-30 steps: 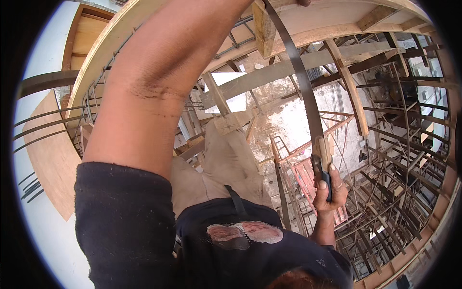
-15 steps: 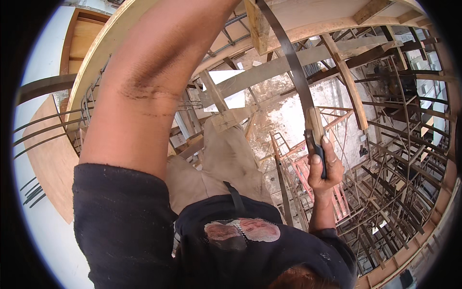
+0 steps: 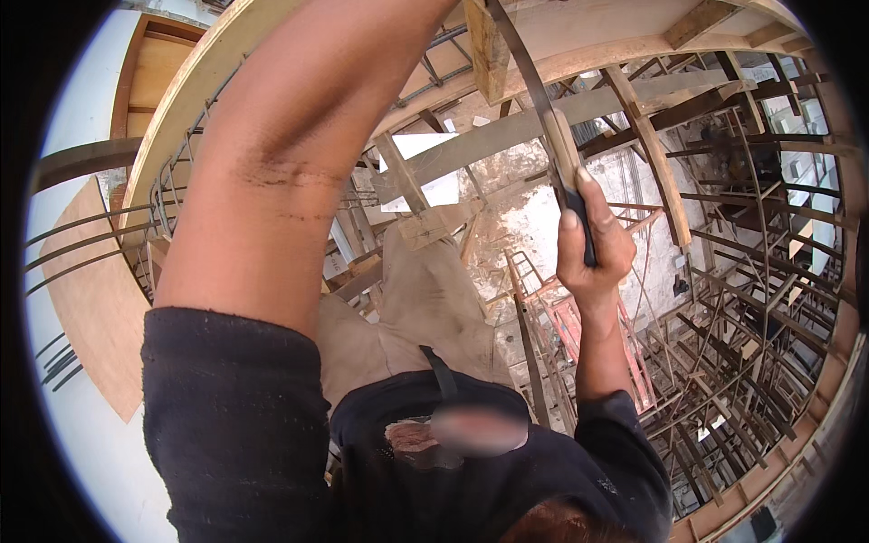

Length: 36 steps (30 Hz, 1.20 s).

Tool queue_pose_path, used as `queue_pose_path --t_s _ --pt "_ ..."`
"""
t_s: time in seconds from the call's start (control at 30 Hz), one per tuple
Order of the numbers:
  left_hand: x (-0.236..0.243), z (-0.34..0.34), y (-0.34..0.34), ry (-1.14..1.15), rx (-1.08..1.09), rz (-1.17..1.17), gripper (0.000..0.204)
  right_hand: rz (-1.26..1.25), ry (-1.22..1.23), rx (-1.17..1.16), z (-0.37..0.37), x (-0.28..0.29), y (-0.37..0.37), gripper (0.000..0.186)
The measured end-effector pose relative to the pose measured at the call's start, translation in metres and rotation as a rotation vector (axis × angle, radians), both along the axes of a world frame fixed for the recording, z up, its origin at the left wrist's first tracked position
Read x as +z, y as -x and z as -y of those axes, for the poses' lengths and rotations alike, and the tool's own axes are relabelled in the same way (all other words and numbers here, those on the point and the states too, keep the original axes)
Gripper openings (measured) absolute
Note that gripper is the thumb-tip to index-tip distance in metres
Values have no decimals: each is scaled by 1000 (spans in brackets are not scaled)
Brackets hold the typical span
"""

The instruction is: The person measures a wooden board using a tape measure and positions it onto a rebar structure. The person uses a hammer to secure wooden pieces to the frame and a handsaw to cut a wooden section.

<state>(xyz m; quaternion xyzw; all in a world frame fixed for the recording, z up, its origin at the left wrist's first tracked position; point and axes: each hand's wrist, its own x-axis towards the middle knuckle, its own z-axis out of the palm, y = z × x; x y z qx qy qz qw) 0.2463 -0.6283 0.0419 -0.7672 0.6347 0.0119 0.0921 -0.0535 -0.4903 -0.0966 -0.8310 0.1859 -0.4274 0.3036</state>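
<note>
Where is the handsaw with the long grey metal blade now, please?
The handsaw is right of centre in the head view, its handle in the right hand, its blade extending up beside the pale wooden block.

The left forearm (image 3: 353,77) runs out past the top edge, which leaves the left hand outside the view and also cuts off the far end of the saw (image 3: 563,145) and the top of a wooden post (image 3: 488,54). The right hand (image 3: 597,242) hides part of the saw's dark grip (image 3: 585,226), and some of its fingers are out of sight behind it. The print (image 3: 480,429) on the dark shirt (image 3: 380,480) is partly blurred, and a small dark thing (image 3: 681,286) beyond is too small to identify.
</note>
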Motion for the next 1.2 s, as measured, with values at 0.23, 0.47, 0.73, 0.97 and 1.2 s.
queue_pose_path --t_s 0.23,0.47,0.73,0.97,1.2 --pt "-7 -13 -19 85 -75 -98 68 -103 -259 8 -19 -7 62 45" --pt "9 4 4 -69 -24 -98 65 55 -180 -44 26 19 -36 40" --pt "-1 -5 -20 36 -64 -72 66 -176 -240 48 -41 7 117 47" --pt "-2 11 -7 -17 -57 -102 62 1 -310 -62 24 48 -39 39" --pt "-1 4 -18 24 -131 -46 68 -243 -233 -40 -38 51 121 38"
